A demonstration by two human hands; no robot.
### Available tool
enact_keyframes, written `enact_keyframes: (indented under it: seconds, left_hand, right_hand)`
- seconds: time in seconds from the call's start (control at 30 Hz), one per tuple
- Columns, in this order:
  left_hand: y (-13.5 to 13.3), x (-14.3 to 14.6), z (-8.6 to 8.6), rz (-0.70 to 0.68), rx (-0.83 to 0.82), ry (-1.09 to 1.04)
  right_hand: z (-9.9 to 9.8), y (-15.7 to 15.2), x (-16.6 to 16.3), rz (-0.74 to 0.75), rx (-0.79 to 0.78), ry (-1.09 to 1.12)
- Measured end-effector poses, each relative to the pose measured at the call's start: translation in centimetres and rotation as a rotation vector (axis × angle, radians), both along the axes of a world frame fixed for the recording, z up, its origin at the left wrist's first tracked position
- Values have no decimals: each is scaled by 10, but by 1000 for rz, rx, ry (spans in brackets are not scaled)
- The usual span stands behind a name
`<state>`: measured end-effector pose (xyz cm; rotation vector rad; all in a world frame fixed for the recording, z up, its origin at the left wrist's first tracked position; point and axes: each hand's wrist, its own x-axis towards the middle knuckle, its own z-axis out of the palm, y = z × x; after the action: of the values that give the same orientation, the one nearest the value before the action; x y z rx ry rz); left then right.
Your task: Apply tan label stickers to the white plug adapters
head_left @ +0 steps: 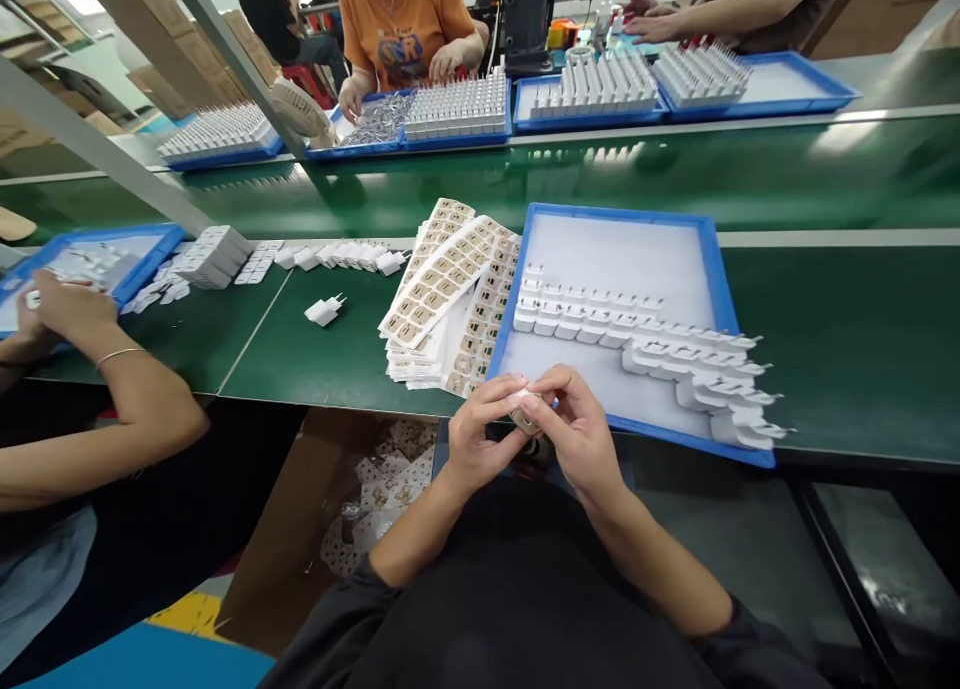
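L hand [487, 437] & R hand [583, 437] both pinch a small white piece [526, 419] w/ tan face, at the worktop's [341, 359] near edge, approx. equally close; fingers cover it, so long axis can't be told. Blue tray [622, 211] lies just beyond, to R; sticker sheets [442, 279] beyond, to L. Sticker text too small to read; orange shirt's [409, 14] lettering ditto, bar poss. an "R".

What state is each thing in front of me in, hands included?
Left hand: closed on the held piece
Right hand: closed on the held piece
Held piece: pinched between both hands' fingers
Tray: partly filled
Tray plugs: lined up in rows
Sticker sheets: loosely piled, overlapping
Lone plug: lying apart, unheld
Carton: open, holding scraps
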<state>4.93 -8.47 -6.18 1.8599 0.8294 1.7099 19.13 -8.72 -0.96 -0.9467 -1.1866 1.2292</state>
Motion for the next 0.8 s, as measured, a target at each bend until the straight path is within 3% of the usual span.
enact_keyframes:
  seconds: [0.13, 0.53, 0.7, 0.8]
  left_hand:
    - [0, 0, 0, 45, 5, -1]
    - [3, 2, 12, 145, 225, 151]
    - [2, 0, 5, 100, 156, 68]
    - [2, -2, 1, 39, 67, 11]
  right_hand:
    - [-3, 1, 3, 80, -7, 76]
    - [-6, 1, 0, 16, 68, 126]
    - [-10, 1, 7, 151, 30, 174]
    - [-7, 2, 16, 201, 43, 75]
